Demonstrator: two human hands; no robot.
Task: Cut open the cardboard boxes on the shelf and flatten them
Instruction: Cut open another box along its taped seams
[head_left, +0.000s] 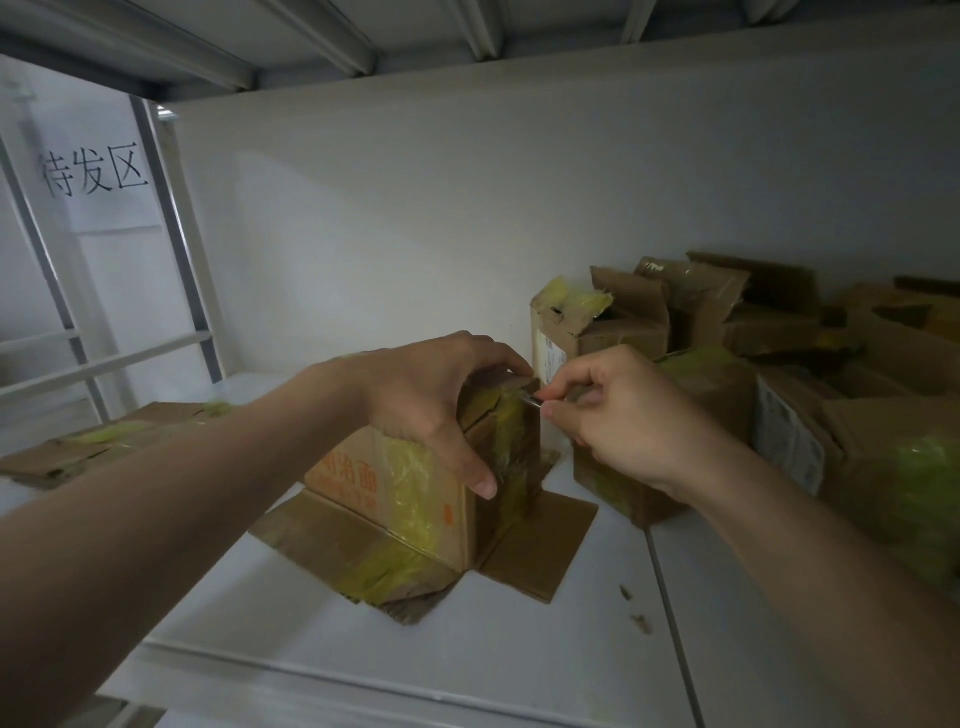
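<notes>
Head view, white shelf (519, 649), cardboard boxes (727, 322)

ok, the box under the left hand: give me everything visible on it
The box is brown corrugated cardboard, wrapped in yellowish clear tape, with orange printed characters on its side. It stands on the white shelf, bottom flaps splayed flat around it. The left hand grips its top, thumb down the taped end face. The right hand holds a small metal blade at the top edge tape. Contents not visible.
</notes>
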